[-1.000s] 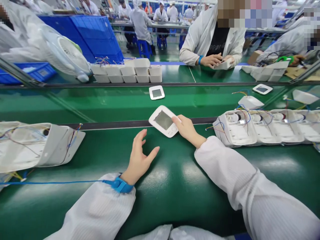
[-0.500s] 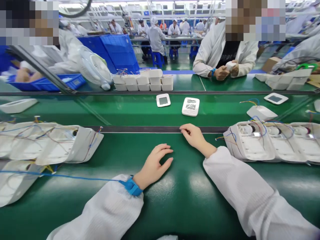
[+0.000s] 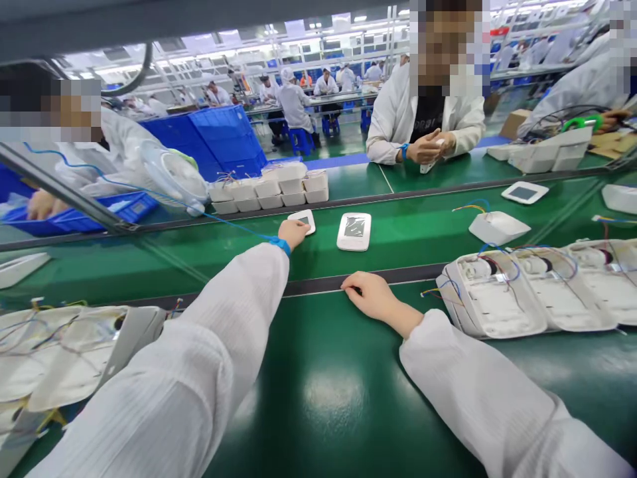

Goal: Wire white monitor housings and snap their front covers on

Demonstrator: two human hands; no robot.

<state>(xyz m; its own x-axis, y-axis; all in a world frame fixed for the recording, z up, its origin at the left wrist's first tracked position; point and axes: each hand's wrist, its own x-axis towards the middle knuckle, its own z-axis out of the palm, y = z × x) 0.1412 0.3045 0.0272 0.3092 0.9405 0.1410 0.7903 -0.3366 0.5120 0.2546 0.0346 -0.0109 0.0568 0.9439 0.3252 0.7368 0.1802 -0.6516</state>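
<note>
My left hand (image 3: 292, 234) is stretched far forward over the green conveyor belt (image 3: 239, 255), a blue wrist strap on its wrist. Its fingers are closed at the near-left edge of a small white panel with a grey window (image 3: 309, 219), partly covering it; the fingertips are hard to make out. Just right of it lies a second white panel (image 3: 353, 232), its window crossed by light streaks. My right hand (image 3: 367, 292) rests by the dark rail (image 3: 313, 286), fingers curled in and nothing visible in them.
White housings with wires and motors (image 3: 502, 292) stand at the right; more wired housings (image 3: 74, 352) are at the left. Across the belt are stacked white boxes (image 3: 269, 192), a fan (image 3: 172, 176) and a co-worker's hands (image 3: 430, 147). A blue cord (image 3: 194, 210) runs to my left wrist.
My left hand has gone forward from the near bench to the smaller panel, its spread fingers now closed. My right hand stays by the rail. The view has tilted.
</note>
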